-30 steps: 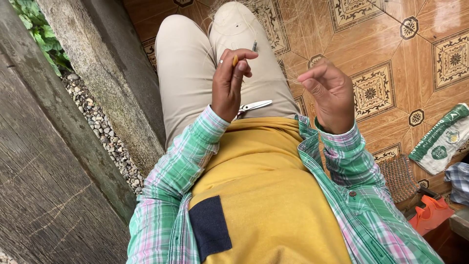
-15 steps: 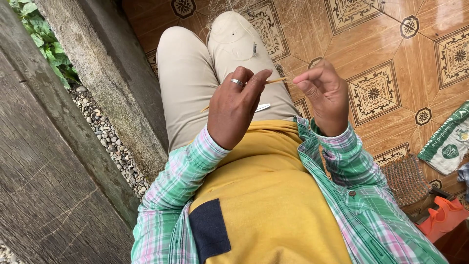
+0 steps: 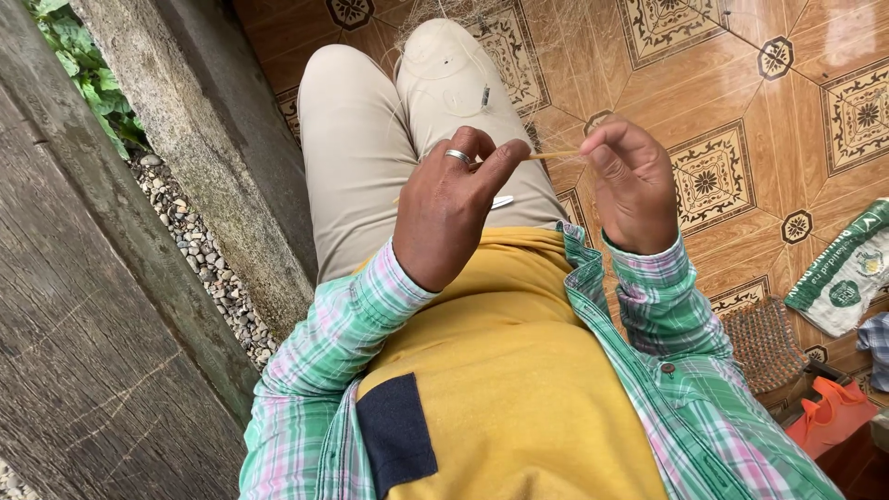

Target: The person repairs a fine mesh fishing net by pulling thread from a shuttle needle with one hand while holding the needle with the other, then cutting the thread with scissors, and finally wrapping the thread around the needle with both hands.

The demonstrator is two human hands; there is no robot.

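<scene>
Setting: outdoors; weathered timber beam (image 3: 83, 306) far left, then a grey concrete ledge (image 3: 204, 176) w/ a gravel strip (image 3: 199, 268) between them; green leaves (image 3: 83, 69) at top left; patterned brown floor tiles (image 3: 741, 102) fill the right side
Lap: person seated, beige trousers (image 3: 370, 139), yellow top, green-pink plaid shirt; fine, nearly clear netting (image 3: 463, 56) lies over the knee, w/ a small grey weight (image 3: 485, 96) on it
Left hand: left hand (image 3: 449, 208) raised over the lap, ring on one finger; fingers curled shut, thumb and forefinger pinching the near end of a thin tan stick (image 3: 554, 156); a pale metal tip (image 3: 501, 201) shows below the palm, what it belongs to I can't tell
Stick: held level between both hands, above the thigh, touching each at its ends
Right hand: right hand (image 3: 634, 185) just beside the left; fingers bent inward, tips closed on the stick's far end
Risk (judgement): stick looks slim, so too hard a pinch or bend could snap it; loose net strands near the fingers could snag on the ring or tangle
Containers: green-and-white bag (image 3: 847, 268) at the right edge, contents hidden; brown woven seat or basket (image 3: 764, 343) below it, can't tell which, nothing seen in it; orange plastic item (image 3: 829, 417) at lower right, kind unclear
</scene>
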